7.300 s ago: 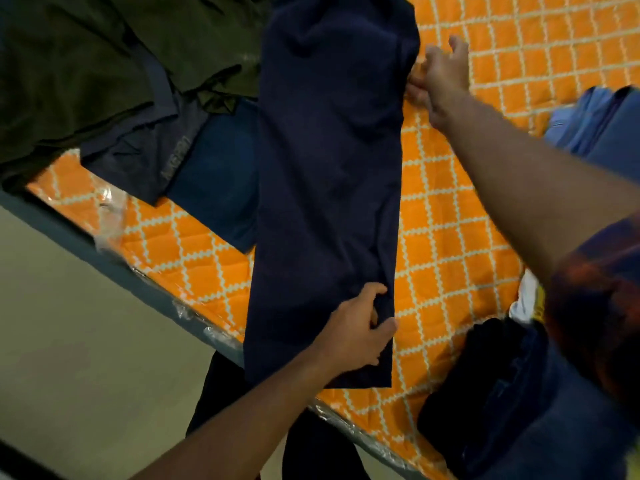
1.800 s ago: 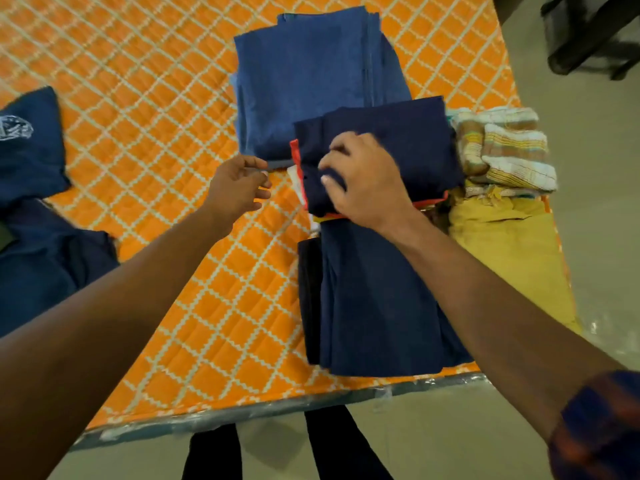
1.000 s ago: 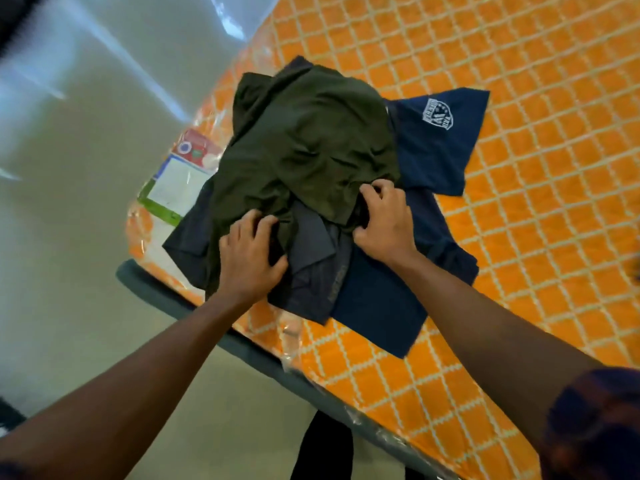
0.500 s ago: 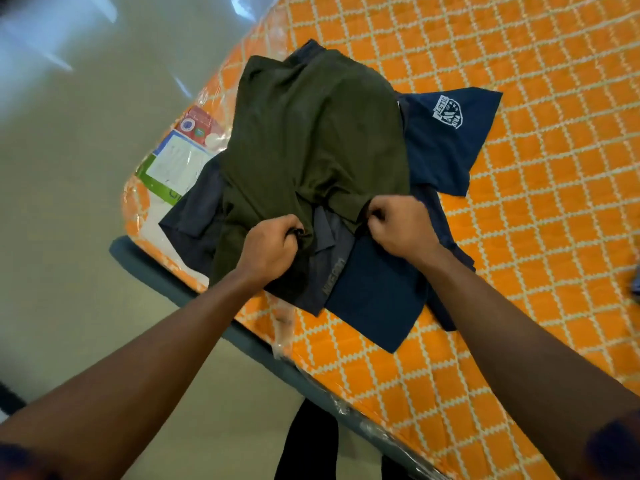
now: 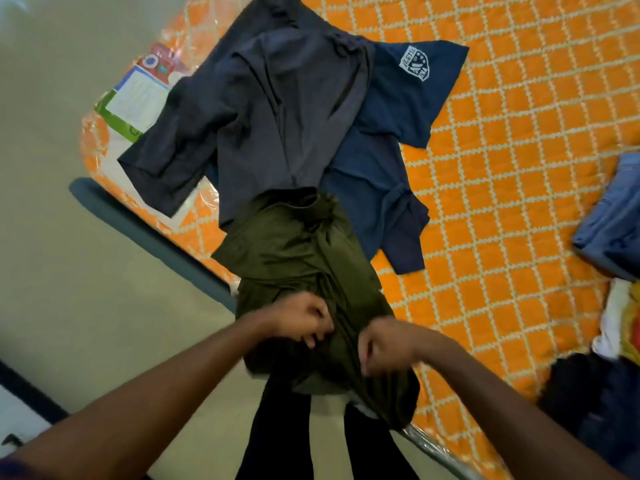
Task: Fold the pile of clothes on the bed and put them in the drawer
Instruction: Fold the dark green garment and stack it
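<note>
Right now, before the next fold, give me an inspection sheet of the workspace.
Surface: bed with an orange quilted cover, plastic wrap along its near edge.
Job's things: olive green garment bunched and lifted at the near edge; grey garment spread behind it, partly over the navy shirt with a white crest; folded clothes at the right edge.
Clutter: printed label at the mattress corner.
Grippers: left hand and right hand both grip the olive green garment.
Cables: nothing seen.
Surroundings: pale floor; drawer not in view.
</note>
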Demonstrator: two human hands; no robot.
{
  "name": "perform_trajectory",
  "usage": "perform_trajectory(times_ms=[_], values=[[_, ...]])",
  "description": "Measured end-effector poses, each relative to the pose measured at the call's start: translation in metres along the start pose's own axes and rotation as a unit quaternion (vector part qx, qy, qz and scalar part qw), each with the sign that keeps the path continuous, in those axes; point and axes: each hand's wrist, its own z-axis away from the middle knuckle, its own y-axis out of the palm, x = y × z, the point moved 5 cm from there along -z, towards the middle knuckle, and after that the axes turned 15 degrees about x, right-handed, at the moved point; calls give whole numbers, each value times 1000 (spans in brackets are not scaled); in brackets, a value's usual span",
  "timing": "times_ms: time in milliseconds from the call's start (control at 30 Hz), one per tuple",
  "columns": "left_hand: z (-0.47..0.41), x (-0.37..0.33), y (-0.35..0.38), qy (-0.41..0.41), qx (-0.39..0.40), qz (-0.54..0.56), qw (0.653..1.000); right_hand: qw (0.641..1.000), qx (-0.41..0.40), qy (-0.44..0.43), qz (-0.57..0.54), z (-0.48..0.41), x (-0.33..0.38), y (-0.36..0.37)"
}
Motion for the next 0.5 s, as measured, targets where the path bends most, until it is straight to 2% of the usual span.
perform_trajectory(times_ms=[33, 100, 200, 267, 367, 433, 500], values=[[5, -4, -17, 25, -64, 14, 998, 992, -126, -13, -8, 8, 2, -26], [21, -12, -57, 83, -221, 31, 971, 940, -320, -54, -110, 24, 8, -71], [55, -17, -96, 128, -420, -13, 898, 837, -458, -128, -270, 29, 26, -118], [71, -18, -108, 125, -498, -60, 856, 805, -520, -127, -255, 28, 40, -145], [85, -13, -125, 97, -559, -115, 815, 799, -570, -85, -171, 17, 61, -174], [87, 2, -136, 42, -569, -100, 815, 827, -543, -45, -140, 4, 69, -187], [86, 11, -141, 10, -547, -85, 833, 861, -488, -45, -132, -6, 71, -196]])
